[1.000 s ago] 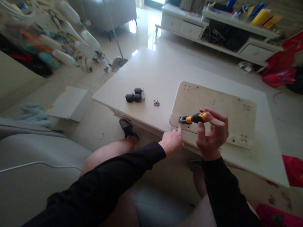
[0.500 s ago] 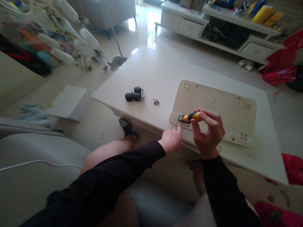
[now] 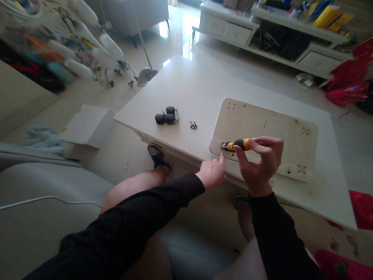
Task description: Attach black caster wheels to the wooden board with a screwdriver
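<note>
A yellow-and-black screwdriver point(image 3: 241, 144) is in my right hand point(image 3: 262, 163), pinched near the handle's end by thumb and fingers. It points left, its front at a small dark metal piece point(image 3: 223, 146) near the left corner of a pale board point(image 3: 256, 120); the exact contact is hard to make out. My left hand point(image 3: 212, 174) is at the board's near edge, index finger stretched toward the metal piece, the other fingers curled, and nothing shows in it. Left of the board are three black casters point(image 3: 166, 116) and a small pile of screws point(image 3: 193, 125).
The board lies on a white table point(image 3: 186, 85), whose near edge runs just above my legs. A white box point(image 3: 87, 124) stands on the floor at left. Behind the table is a low white cabinet point(image 3: 224, 29); red bags point(image 3: 346, 87) lie at right.
My right hand has shifted slightly right and its fingers have turned on the screwdriver handle. My left hand keeps its place at the board edge. The whole view has moved a little.
</note>
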{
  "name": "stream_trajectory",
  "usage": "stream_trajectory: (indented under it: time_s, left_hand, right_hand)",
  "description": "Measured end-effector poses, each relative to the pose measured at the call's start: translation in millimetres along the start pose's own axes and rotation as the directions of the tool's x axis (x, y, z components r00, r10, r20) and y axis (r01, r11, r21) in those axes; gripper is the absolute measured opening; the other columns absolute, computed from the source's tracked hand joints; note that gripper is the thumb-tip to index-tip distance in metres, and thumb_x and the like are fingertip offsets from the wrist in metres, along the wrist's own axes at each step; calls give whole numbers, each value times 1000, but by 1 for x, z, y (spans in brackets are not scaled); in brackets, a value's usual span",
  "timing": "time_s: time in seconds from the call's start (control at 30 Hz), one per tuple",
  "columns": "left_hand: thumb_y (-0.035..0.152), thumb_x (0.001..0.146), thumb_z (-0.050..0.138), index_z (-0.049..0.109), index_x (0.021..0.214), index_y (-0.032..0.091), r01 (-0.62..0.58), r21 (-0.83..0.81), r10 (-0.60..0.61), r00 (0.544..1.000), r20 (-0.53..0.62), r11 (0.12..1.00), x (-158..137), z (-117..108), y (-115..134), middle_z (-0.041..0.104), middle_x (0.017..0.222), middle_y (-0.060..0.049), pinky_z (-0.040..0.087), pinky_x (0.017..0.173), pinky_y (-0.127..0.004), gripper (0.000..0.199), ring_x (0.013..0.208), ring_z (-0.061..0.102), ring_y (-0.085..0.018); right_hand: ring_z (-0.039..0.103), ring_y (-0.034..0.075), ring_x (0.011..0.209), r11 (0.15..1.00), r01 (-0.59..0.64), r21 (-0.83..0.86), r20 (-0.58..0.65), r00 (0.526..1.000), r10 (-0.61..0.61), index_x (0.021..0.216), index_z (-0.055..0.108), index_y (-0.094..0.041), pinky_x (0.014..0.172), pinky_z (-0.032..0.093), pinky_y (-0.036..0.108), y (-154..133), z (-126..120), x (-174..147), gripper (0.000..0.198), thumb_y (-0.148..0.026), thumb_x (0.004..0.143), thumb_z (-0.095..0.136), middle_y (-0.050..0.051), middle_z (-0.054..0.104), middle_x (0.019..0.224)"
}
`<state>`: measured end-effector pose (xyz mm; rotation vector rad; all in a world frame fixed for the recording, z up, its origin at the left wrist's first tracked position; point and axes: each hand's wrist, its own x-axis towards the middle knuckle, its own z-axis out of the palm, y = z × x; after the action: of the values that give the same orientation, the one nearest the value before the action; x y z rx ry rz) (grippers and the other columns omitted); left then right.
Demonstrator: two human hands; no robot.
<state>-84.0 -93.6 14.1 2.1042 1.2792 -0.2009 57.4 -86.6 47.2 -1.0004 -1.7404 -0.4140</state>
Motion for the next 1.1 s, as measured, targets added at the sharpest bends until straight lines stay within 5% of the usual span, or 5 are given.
stream_trajectory:
  time_s: [0.2, 0.4, 0.57, 0.83, 1.1]
  left_hand:
    - [35, 101, 64, 24, 176, 7, 1, 20, -1, 1000, 5, 1000, 0, -1, 0, 75, 138, -21, 60, 97, -41, 89, 122, 76, -33]
    - [34, 102, 62, 19, 177, 7, 5, 39, -6, 1000, 16, 999, 0, -1, 1, 75, 137, -21, 60, 95, -40, 90, 122, 77, -32]
    - [35, 101, 64, 22, 176, 4, -2, 31, 1, 1000, 19, 1000, 0, 1, 0, 77, 135, -21, 60, 96, -42, 91, 120, 77, -34]
    - [34, 103, 61, 20, 176, 5, 7, 35, -8, 1000, 27, 999, 0, -2, 0, 77, 135, -21, 60, 96, -44, 90, 120, 77, -34]
    - [35, 101, 65, 20, 177, 6, -6, 31, 5, 1000, 25, 999, -1, -1, 0, 77, 133, -22, 60, 96, -42, 92, 120, 78, -34]
  right_hand:
    - [79, 28, 116, 976, -113, 187, 97, 991, 96, 123, 67, -25, 93, 67, 47, -3, -1, 3, 30, -14, 95, 69, 11, 77, 130]
    - [75, 20, 91, 996, -56, 67, 8, 998, 55, 107, 69, -26, 76, 63, 35, 0, -2, 3, 29, -21, 85, 87, 3, 75, 101]
    - [77, 29, 122, 973, -138, 187, 135, 984, 114, 127, 64, -26, 97, 67, 52, -2, -2, 1, 32, -18, 96, 68, 12, 75, 133]
    - [70, 19, 93, 997, -74, 25, -2, 997, 74, 120, 73, -30, 76, 60, 35, 2, 1, 3, 36, -24, 87, 87, 3, 70, 103]
    - [77, 29, 121, 969, -140, 201, 144, 983, 112, 141, 66, -28, 100, 66, 51, -2, 1, 0, 47, -14, 97, 66, 12, 75, 133]
